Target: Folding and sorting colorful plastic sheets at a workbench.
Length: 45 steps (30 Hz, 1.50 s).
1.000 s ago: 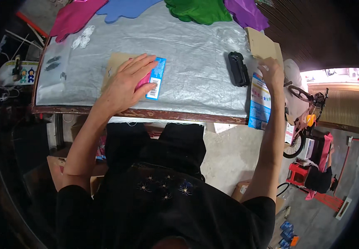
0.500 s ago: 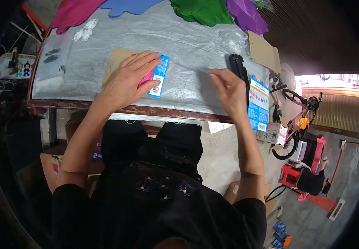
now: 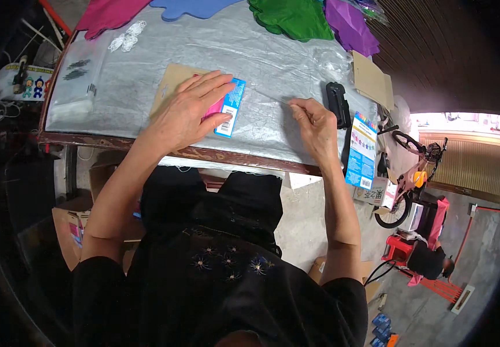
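Over the silver-covered table (image 3: pixel 273 69) are the left hand (image 3: pixel 186 115), thumb apart from fingers, and the right hand (image 3: pixel 319 130), fingertips together, anything held unclear, with brown cardboard (image 3: pixel 172 78) and a blue-and-pink packet (image 3: pixel 236 95) partly under the left.

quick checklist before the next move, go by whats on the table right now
1. Left hand resting on the tan card and pink piece: ok.
2. Pink piece fully visible: not ok, the hand covers much of it.
3. Right hand empty: cannot tell, thumb and forefinger are pinched close together.
4. Black tool lying near the right hand: ok.
5. White string bundles apart from both hands: ok.
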Each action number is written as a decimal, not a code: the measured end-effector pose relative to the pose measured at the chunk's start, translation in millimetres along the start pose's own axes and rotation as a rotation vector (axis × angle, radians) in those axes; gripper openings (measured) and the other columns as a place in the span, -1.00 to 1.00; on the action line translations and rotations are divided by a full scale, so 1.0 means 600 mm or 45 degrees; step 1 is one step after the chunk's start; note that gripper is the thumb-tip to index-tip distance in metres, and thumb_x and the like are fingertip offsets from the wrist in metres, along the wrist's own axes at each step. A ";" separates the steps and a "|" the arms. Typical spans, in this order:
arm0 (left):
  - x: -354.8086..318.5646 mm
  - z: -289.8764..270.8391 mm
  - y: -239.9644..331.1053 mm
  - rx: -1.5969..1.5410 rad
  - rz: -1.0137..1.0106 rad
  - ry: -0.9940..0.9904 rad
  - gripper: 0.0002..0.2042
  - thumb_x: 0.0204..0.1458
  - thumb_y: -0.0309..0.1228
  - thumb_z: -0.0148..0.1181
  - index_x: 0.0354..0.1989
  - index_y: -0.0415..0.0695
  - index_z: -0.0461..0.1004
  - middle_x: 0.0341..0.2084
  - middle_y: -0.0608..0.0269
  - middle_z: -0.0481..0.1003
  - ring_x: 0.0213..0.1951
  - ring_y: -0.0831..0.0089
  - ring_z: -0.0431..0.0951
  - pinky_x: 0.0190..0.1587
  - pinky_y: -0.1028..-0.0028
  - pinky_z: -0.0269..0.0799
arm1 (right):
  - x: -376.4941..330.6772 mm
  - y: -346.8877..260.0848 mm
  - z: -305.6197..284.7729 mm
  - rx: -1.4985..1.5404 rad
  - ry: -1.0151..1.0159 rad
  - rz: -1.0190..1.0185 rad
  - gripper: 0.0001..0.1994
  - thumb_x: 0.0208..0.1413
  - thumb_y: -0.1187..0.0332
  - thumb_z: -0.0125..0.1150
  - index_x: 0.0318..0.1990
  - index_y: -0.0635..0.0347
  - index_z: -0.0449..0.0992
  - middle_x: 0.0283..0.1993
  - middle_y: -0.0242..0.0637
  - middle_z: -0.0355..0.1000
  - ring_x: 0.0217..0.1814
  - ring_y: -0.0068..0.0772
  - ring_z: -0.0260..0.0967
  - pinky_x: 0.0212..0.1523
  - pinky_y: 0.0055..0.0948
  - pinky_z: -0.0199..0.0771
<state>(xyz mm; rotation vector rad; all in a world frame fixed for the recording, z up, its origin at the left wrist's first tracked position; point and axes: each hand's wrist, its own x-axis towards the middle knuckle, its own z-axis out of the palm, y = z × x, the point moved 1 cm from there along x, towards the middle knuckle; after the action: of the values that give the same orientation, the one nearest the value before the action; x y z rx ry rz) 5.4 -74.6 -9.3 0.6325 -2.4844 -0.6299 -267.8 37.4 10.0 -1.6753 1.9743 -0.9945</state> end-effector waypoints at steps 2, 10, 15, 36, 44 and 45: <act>0.000 0.001 0.001 0.000 -0.001 -0.004 -0.47 0.17 -0.20 0.27 0.26 -0.22 0.43 0.32 0.05 0.37 0.40 0.11 0.27 0.44 0.10 0.11 | 0.000 -0.001 0.001 0.015 -0.011 -0.012 -0.86 0.27 0.47 0.25 -0.09 0.29 0.66 -0.42 -0.42 0.43 -0.39 -0.67 0.27 -0.33 -0.58 0.31; 0.001 0.000 0.002 -0.007 0.000 -0.006 -0.47 0.17 -0.20 0.27 0.26 -0.22 0.43 0.32 0.06 0.37 0.40 0.11 0.27 0.44 0.09 0.11 | 0.004 0.005 -0.002 0.064 -0.005 0.042 -0.86 0.28 0.46 0.24 -0.09 0.29 0.66 -0.43 -0.43 0.43 -0.37 -0.67 0.29 -0.31 -0.59 0.32; 0.002 -0.002 0.002 0.008 -0.020 -0.035 -0.44 0.16 -0.19 0.28 0.29 -0.20 0.41 0.34 0.09 0.35 0.42 0.12 0.25 0.45 0.11 0.09 | 0.008 0.004 0.003 0.042 -0.033 0.024 -0.85 0.28 0.47 0.24 -0.08 0.30 0.66 -0.42 -0.44 0.43 -0.37 -0.68 0.29 -0.31 -0.59 0.32; 0.000 0.000 0.001 0.029 0.054 -0.012 -0.58 0.18 -0.19 0.26 0.19 -0.03 0.54 0.34 0.03 0.34 0.39 0.06 0.27 0.42 0.11 0.14 | 0.044 -0.029 0.051 0.028 -0.115 -0.107 -0.86 0.25 0.47 0.28 -0.13 0.34 0.66 -0.30 -0.30 0.57 -0.31 -0.57 0.43 -0.27 -0.53 0.42; 0.003 -0.003 0.007 0.038 0.034 -0.005 -0.58 0.18 -0.20 0.27 0.21 -0.01 0.53 0.39 0.04 0.27 0.40 0.00 0.25 0.40 0.11 0.19 | 0.037 -0.016 0.022 -0.041 -0.043 -0.119 -0.87 0.26 0.47 0.26 -0.11 0.29 0.66 -0.22 -0.26 0.60 -0.24 -0.52 0.49 -0.20 -0.48 0.48; 0.004 -0.003 0.007 0.039 0.042 -0.005 -0.58 0.18 -0.20 0.27 0.21 -0.01 0.53 0.39 0.04 0.27 0.40 0.00 0.25 0.40 0.11 0.19 | 0.032 -0.005 0.002 -0.072 0.008 -0.182 -0.87 0.27 0.47 0.25 -0.11 0.28 0.66 -0.20 -0.25 0.61 -0.23 -0.51 0.51 -0.19 -0.48 0.49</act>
<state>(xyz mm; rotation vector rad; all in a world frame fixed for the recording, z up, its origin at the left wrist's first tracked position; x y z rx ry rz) 3.3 -73.0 -4.9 0.6004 -2.5071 -0.5824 -269.3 18.3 14.6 -1.8683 1.9261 -1.0020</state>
